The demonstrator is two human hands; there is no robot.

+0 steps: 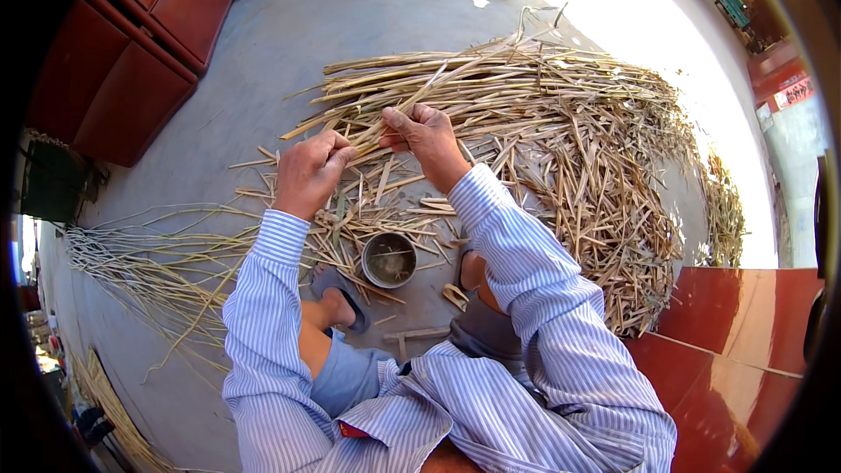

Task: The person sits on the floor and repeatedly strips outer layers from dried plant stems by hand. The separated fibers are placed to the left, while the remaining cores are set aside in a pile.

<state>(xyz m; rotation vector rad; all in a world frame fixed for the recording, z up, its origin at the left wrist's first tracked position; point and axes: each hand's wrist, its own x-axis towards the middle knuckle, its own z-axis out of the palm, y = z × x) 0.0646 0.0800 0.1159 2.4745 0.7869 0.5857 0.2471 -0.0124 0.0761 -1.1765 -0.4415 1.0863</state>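
My left hand (308,171) and my right hand (427,140) are raised close together in front of me, both with fingers pinched. Between them runs a thin, dry yellowish stalk (375,133), which blends into the stalks behind it. The right thumb and forefinger press on it; the left fingers close near its other end, partly hidden. Just beyond the hands lies a long bundle of dry stalks (385,79), stretched from left to right on the floor. Short cut pieces of stalk (377,188) are scattered below my hands.
A round metal pot (389,260) with murky liquid stands between my feet. A heap of short stalk pieces (604,201) lies to the right. Long thin strips (166,254) spread out at left. Dark red sofas (131,61) stand at far left, glossy red panels (736,315) at lower right.
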